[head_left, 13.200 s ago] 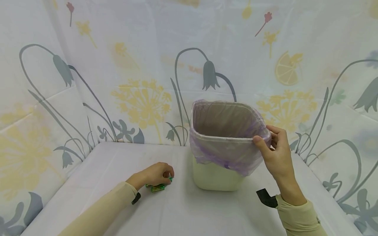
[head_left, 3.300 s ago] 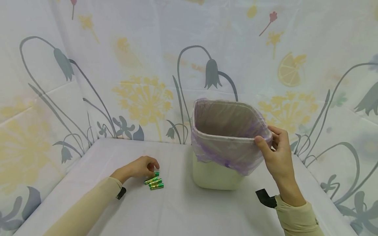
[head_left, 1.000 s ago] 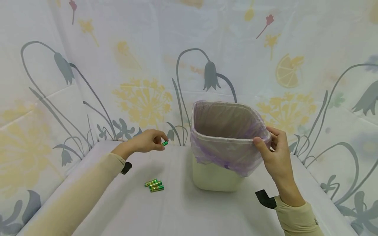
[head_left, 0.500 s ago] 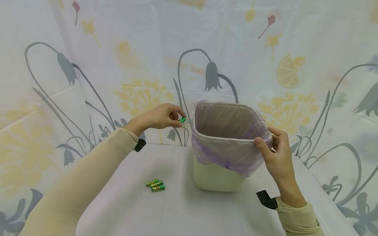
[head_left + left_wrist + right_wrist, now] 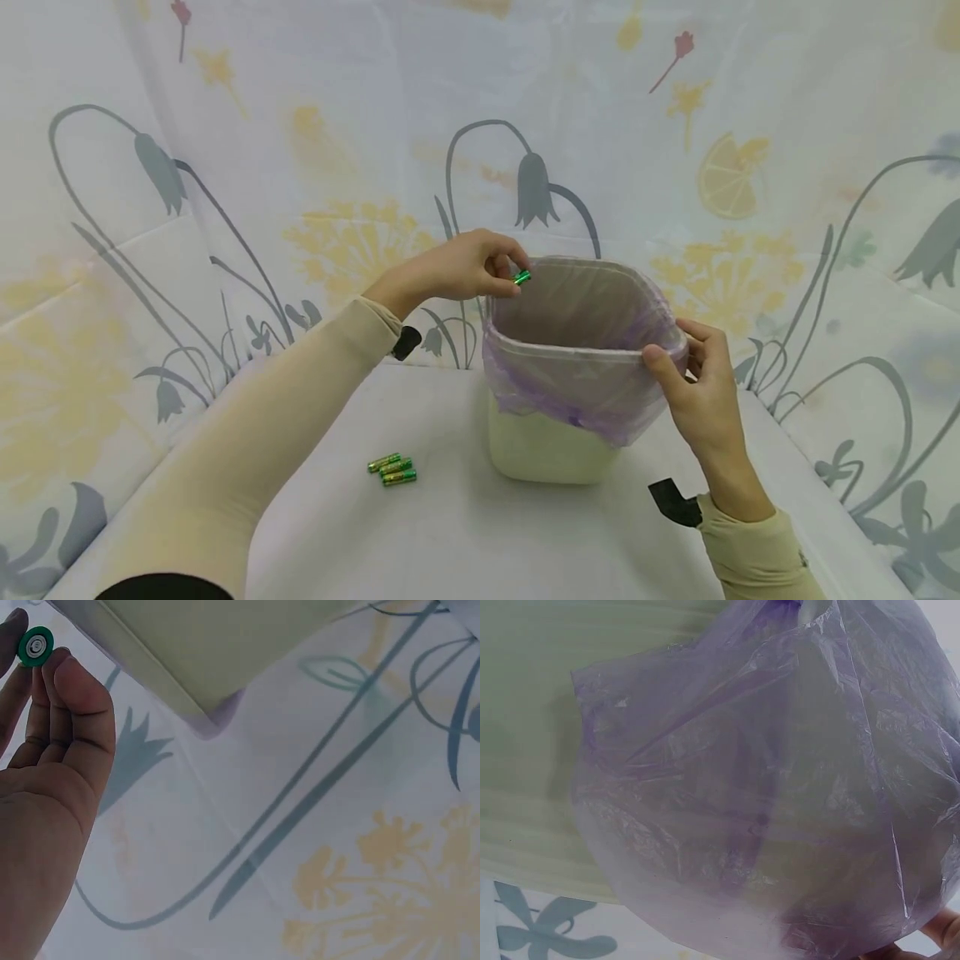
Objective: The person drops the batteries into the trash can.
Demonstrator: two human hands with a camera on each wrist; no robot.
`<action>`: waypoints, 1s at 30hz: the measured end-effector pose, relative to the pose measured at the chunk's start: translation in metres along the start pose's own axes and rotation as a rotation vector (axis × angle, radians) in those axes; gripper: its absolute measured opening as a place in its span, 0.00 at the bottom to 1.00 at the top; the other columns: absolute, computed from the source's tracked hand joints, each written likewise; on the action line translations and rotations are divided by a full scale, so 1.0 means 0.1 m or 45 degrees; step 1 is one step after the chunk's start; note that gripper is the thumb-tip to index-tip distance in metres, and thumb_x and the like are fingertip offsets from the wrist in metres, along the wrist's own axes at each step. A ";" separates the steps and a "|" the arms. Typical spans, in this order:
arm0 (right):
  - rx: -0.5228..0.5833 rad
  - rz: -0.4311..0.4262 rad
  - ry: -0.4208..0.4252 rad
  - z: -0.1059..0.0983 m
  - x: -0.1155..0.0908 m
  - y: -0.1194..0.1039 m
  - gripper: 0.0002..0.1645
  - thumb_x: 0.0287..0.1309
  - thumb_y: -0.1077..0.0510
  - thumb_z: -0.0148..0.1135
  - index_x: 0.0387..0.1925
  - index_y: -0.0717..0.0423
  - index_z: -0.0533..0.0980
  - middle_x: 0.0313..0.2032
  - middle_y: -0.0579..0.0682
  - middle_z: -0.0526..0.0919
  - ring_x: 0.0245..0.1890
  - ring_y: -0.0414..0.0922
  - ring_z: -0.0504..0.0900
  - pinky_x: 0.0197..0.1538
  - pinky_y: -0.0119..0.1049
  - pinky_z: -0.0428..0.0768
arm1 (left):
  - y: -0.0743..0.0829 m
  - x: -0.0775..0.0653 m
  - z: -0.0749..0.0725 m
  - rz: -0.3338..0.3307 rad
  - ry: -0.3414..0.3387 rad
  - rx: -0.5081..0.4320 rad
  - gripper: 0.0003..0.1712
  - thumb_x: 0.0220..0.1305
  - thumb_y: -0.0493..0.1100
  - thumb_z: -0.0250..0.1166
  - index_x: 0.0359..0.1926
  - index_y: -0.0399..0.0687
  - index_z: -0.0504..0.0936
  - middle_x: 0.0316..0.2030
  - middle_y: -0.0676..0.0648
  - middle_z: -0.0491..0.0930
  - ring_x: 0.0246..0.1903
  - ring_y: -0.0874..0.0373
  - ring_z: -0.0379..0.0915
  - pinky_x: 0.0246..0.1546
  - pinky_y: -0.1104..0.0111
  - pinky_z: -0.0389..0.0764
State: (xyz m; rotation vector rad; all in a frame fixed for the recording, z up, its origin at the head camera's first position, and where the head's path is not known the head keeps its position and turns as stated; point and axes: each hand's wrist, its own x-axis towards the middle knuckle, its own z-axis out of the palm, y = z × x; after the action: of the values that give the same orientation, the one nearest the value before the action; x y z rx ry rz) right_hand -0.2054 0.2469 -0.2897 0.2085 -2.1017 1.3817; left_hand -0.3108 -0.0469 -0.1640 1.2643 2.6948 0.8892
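Note:
In the head view my left hand (image 5: 480, 265) pinches a green battery (image 5: 522, 277) between thumb and fingers, over the left back corner of the bin's mouth. The left wrist view shows the battery's round end (image 5: 35, 646) between the fingertips. A pale green waste bin (image 5: 551, 450) stands upright, lined with a thin purple bag (image 5: 570, 396) folded over its rim. My right hand (image 5: 708, 400) grips the bin's right rim through the bag, thumb in front. In the right wrist view the bag (image 5: 705, 787) fills most of the picture, with fingertips (image 5: 941, 930) at the lower right corner.
Three green and gold batteries (image 5: 396, 468) lie close together on the white-covered table (image 5: 450, 533), left of the bin. A white cloth with flower prints (image 5: 360, 100) hangs behind and at both sides.
My left hand has lifted one battery from the group on the table and carried it up and right to the bin's mouth. My right hand stays at the rim.

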 end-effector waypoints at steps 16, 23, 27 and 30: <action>-0.005 0.019 -0.010 -0.01 0.00 0.00 0.32 0.63 0.55 0.61 0.65 0.53 0.60 0.53 0.54 0.73 0.46 0.40 0.75 0.45 0.24 0.71 | 0.29 0.45 0.43 0.119 -0.119 -0.149 0.17 0.61 0.39 0.67 0.51 0.42 0.79 0.29 0.46 0.80 0.30 0.56 0.76 0.35 0.69 0.76; -0.024 0.034 -0.010 0.00 -0.01 0.00 0.32 0.63 0.53 0.60 0.65 0.53 0.60 0.53 0.55 0.73 0.46 0.40 0.75 0.45 0.25 0.71 | 0.30 0.53 0.60 0.155 -0.167 -0.161 0.18 0.60 0.38 0.67 0.51 0.41 0.78 0.30 0.46 0.81 0.31 0.54 0.77 0.34 0.70 0.77; -0.026 0.036 -0.018 -0.01 -0.01 -0.01 0.32 0.63 0.53 0.60 0.65 0.53 0.60 0.53 0.55 0.73 0.45 0.40 0.75 0.45 0.25 0.72 | 0.29 0.55 0.69 0.120 -0.191 -0.187 0.17 0.60 0.38 0.67 0.51 0.44 0.78 0.31 0.46 0.81 0.30 0.57 0.76 0.34 0.70 0.77; -0.025 0.029 -0.023 -0.01 -0.01 -0.01 0.32 0.64 0.53 0.60 0.65 0.53 0.59 0.53 0.55 0.72 0.46 0.40 0.74 0.45 0.25 0.71 | 0.28 0.55 0.72 0.096 -0.193 -0.175 0.16 0.60 0.40 0.68 0.49 0.47 0.79 0.30 0.48 0.81 0.29 0.58 0.75 0.33 0.71 0.76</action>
State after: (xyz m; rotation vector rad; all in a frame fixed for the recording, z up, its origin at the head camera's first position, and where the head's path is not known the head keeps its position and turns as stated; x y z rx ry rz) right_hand -0.2036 0.2467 -0.2889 0.1896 -2.1378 1.3764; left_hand -0.3092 0.0407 -0.1986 1.3520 2.4411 0.9276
